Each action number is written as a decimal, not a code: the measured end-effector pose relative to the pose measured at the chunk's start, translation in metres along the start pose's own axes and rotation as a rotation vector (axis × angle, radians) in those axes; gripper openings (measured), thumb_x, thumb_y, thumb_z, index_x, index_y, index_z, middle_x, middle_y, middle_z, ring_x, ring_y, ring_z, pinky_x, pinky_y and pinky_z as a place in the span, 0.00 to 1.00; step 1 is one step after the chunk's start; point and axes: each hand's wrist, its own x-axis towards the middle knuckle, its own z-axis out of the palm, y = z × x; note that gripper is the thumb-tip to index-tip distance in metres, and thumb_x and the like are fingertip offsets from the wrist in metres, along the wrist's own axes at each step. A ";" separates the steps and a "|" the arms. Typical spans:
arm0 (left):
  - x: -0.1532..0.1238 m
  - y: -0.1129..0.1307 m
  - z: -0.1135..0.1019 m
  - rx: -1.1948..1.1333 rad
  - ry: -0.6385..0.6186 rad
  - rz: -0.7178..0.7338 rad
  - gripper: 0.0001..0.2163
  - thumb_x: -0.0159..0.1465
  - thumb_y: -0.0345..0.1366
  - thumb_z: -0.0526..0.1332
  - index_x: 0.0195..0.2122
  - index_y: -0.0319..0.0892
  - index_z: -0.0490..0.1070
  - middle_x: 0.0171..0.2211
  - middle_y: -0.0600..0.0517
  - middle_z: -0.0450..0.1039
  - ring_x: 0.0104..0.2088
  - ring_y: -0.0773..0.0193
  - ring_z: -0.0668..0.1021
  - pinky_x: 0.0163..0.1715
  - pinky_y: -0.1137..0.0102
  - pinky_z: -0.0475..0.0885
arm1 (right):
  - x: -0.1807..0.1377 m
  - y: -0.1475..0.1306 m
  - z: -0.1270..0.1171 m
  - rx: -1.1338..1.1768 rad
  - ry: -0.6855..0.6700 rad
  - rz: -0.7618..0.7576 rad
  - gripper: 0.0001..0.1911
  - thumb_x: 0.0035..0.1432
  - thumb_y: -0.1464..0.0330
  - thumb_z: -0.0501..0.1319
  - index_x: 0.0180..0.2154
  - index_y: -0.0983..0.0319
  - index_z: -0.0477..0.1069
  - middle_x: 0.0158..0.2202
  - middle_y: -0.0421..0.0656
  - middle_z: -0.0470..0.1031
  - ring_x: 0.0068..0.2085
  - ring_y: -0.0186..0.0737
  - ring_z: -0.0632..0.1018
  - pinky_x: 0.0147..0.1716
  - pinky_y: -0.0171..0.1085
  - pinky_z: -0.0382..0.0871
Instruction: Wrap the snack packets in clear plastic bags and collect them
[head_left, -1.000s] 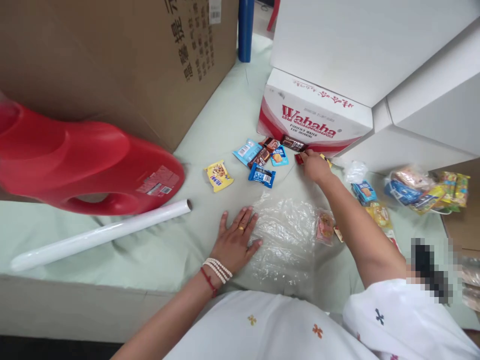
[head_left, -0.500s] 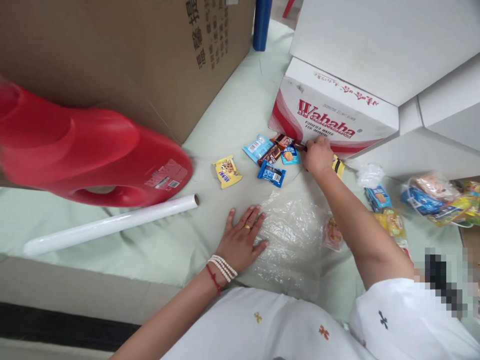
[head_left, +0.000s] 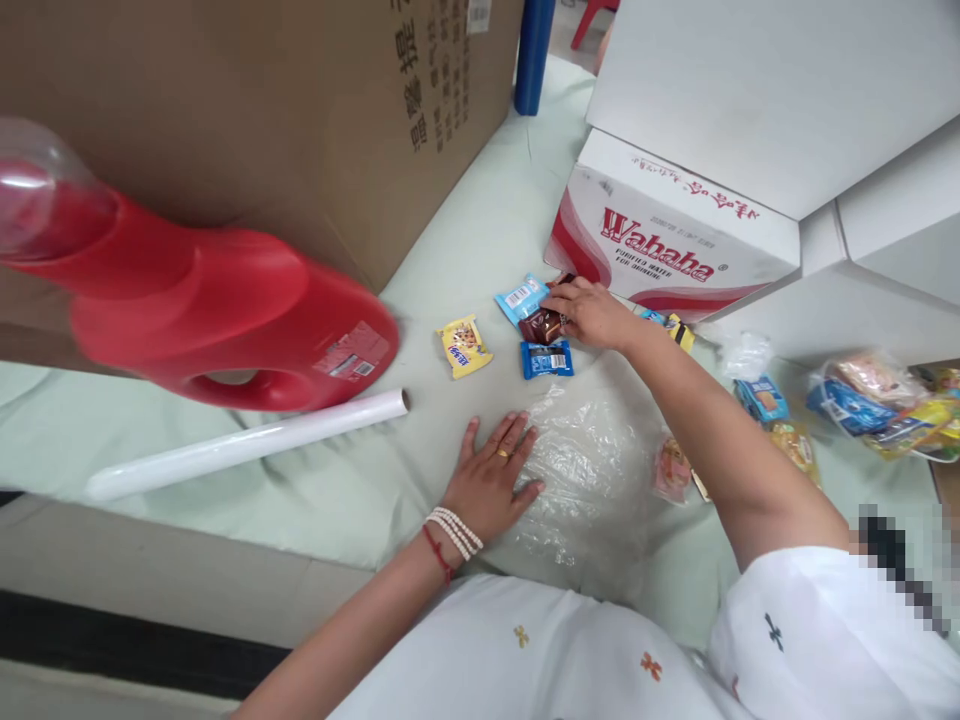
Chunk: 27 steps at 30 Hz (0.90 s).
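Green cloth (head_left: 487, 220) bears snacks (head_left: 534, 328) under the right hand (head_left: 594, 313), grip unclear. Apart, the left hand (head_left: 487, 487) lies flat, likely for support.

Pale green cloth (head_left: 480, 230) carries a white hollow tube (head_left: 251, 441) (glossy), clear plastic film (head_left: 581, 485), a square yellow packet (head_left: 464, 347) and a dark-blue rectangular packet (head_left: 547, 360).

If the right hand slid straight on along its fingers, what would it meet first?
Probably the light-blue rectangular snack packet, just ahead of the right hand; depth is unclear, so they may already touch.
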 end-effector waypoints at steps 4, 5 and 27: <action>0.000 0.000 0.000 0.009 -0.002 0.006 0.31 0.72 0.52 0.53 0.72 0.43 0.57 0.74 0.42 0.53 0.73 0.49 0.59 0.73 0.41 0.38 | -0.010 -0.015 -0.006 -0.109 0.000 0.106 0.22 0.61 0.64 0.64 0.56 0.64 0.77 0.56 0.58 0.72 0.55 0.62 0.66 0.51 0.55 0.61; -0.001 -0.001 0.000 0.011 0.000 0.004 0.31 0.72 0.52 0.53 0.72 0.43 0.57 0.74 0.42 0.53 0.73 0.49 0.59 0.73 0.41 0.38 | -0.016 -0.018 -0.009 -0.110 0.010 0.106 0.20 0.61 0.64 0.64 0.53 0.64 0.78 0.55 0.58 0.71 0.56 0.63 0.65 0.51 0.55 0.61; -0.028 0.020 0.009 0.055 0.019 -0.051 0.31 0.73 0.48 0.51 0.73 0.39 0.54 0.73 0.38 0.55 0.72 0.47 0.61 0.72 0.39 0.35 | -0.190 -0.176 0.032 0.359 -0.016 0.276 0.27 0.69 0.56 0.61 0.63 0.62 0.70 0.59 0.55 0.72 0.57 0.54 0.70 0.59 0.52 0.63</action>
